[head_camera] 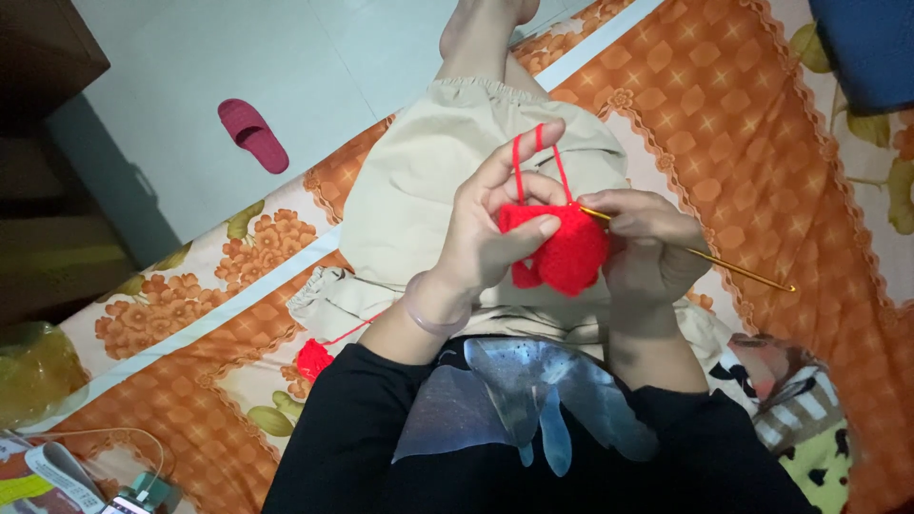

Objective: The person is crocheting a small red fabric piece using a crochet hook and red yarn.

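Your left hand (495,228) pinching the red crochet piece (562,249) over your lap, red yarn (519,162) looped round its raised forefinger, your right hand (647,238) closed on the golden crochet hook (705,255), orange floral bedsheet (724,124) beyond, pink slipper (252,135) on the floor (238,48).

Bright red is being shown by the crocheted piece (564,249) and the yarn (519,164); gold by the crochet hook (724,261). An orange, flower-patterned look is being given by the bedsheet (724,114), dark pink by the slipper (253,134).
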